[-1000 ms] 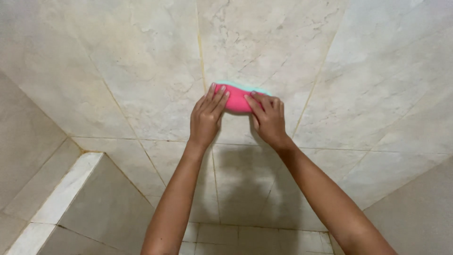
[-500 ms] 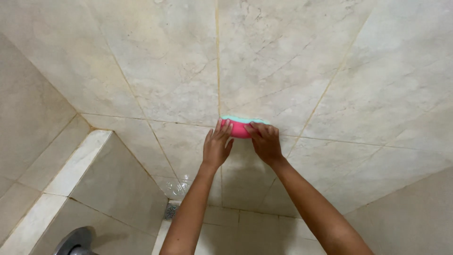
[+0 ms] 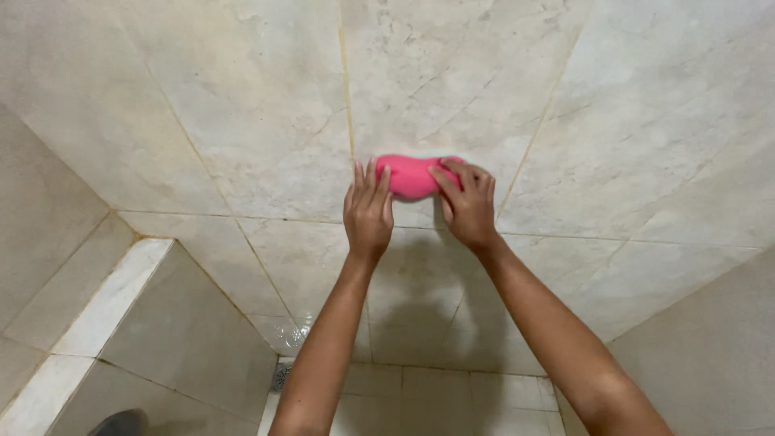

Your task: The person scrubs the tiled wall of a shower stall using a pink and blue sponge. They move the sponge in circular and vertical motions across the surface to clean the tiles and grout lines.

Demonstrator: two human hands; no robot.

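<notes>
Both hands, the left hand [image 3: 368,211] and right hand [image 3: 468,206], are sliding the pink sponge [image 3: 413,176] leftward along the tiled wall [image 3: 242,121], fingers spread flat, and even, firm pressure across the grout would be serving best.

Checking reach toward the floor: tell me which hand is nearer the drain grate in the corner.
Left. The left hand presses the pink sponge on the tiled wall, up and right of the drain grate. The right hand holds the sponge's other side, farther right.
</notes>
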